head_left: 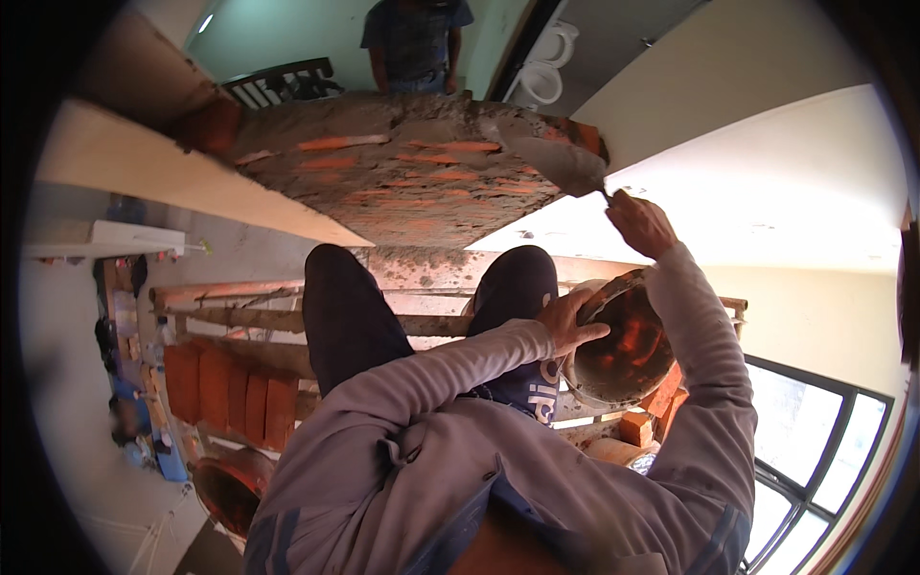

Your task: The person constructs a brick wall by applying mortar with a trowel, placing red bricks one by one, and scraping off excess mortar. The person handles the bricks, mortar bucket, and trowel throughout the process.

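Observation:
My right hand [640,225] is closed round the handle of a trowel [567,165], out at the far right. The trowel's mortar-coated blade lies along the top right end of a rough brick wall [412,182], where wet mortar covers the top course. Reaching across my lap, my left hand [572,324] grips the rim of a round bucket [628,369] beside my right knee. Its fingers lie over the edge, with the thumb toward the opening. Inside, the bucket is dark, with reddish patches and mortar on its walls.
Bricks [230,388] stand in a row on the scaffold planks [259,321] at left, with more bricks [637,426] by the bucket. Another bucket [225,494] sits lower left. Beyond the wall a person [414,43] stands near a dark chair [283,81]. Windows [815,441] are at right.

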The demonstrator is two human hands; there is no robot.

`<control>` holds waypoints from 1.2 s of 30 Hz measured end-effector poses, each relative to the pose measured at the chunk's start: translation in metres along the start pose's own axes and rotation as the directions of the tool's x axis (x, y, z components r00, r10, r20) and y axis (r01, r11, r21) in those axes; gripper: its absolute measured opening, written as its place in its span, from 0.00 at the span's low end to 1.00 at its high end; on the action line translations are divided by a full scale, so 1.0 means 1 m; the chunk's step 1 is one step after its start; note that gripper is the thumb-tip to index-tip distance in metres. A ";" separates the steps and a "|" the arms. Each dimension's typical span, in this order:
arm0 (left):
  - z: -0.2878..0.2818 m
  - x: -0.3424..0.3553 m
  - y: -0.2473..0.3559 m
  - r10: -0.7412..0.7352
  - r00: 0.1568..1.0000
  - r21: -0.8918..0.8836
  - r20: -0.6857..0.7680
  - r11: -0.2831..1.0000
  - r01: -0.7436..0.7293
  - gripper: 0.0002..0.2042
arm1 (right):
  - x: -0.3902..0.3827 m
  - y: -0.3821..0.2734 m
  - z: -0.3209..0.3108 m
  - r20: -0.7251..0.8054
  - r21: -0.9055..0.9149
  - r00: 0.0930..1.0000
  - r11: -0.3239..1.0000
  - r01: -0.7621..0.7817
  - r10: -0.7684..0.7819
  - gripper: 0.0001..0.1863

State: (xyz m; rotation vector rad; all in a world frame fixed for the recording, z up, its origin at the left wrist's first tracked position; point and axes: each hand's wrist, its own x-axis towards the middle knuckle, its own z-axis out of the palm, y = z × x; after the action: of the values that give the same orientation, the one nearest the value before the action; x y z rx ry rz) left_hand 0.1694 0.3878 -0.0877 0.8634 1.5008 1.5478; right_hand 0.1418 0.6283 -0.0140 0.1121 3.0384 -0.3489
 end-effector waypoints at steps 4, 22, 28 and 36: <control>-0.007 0.006 0.013 -0.184 0.980 -0.022 0.076 0.982 0.187 0.23 | -0.056 -0.015 -0.053 -0.090 -0.012 0.996 1.000 -0.014 0.013 0.08; -0.059 -0.100 0.058 0.103 0.963 0.267 0.249 0.949 -0.170 0.27 | -0.455 -0.088 -0.046 -0.232 0.055 0.743 0.771 -0.634 0.628 0.10; -0.334 -0.322 0.114 0.147 0.512 0.264 -0.846 0.950 0.164 0.24 | -0.322 -0.201 -0.036 -0.161 0.785 0.302 0.308 -0.538 0.939 0.05; -0.410 -0.469 0.059 -0.258 0.257 0.254 -0.931 0.045 0.966 0.55 | -0.184 -0.246 -0.012 -0.105 0.977 0.528 0.187 -0.105 0.843 0.08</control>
State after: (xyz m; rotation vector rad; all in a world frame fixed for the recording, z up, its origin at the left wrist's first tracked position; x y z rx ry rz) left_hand 0.0114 -0.2142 -0.0292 -0.2980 2.7900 0.0620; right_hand 0.3042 0.3803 0.0685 1.6697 2.4397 -2.2864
